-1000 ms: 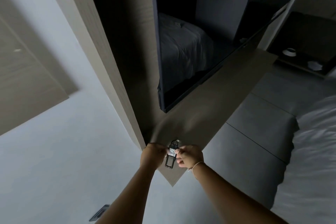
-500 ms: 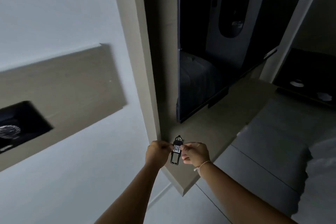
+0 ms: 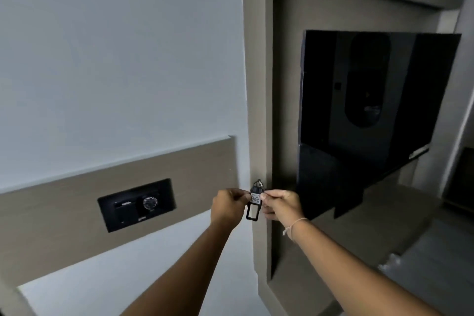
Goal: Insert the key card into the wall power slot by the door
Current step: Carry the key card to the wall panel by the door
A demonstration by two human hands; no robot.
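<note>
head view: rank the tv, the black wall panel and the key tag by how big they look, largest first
1. tv, by far the largest.
2. wall panel, clearly smaller.
3. key tag, smallest, pinched between both hands: left, right.
The tag sits nearest the camera yet looks smallest, so the order seems safe.

Hotel-type bedroom, dimly lit. Flat-screen TV hangs in a recessed beige wall niche, w/ a shelf under it. Left: wood-look wall strip carrying a black control panel w/ slot & round dial. A black key tag w/ handwritten room no. fits guest lodging.
</note>
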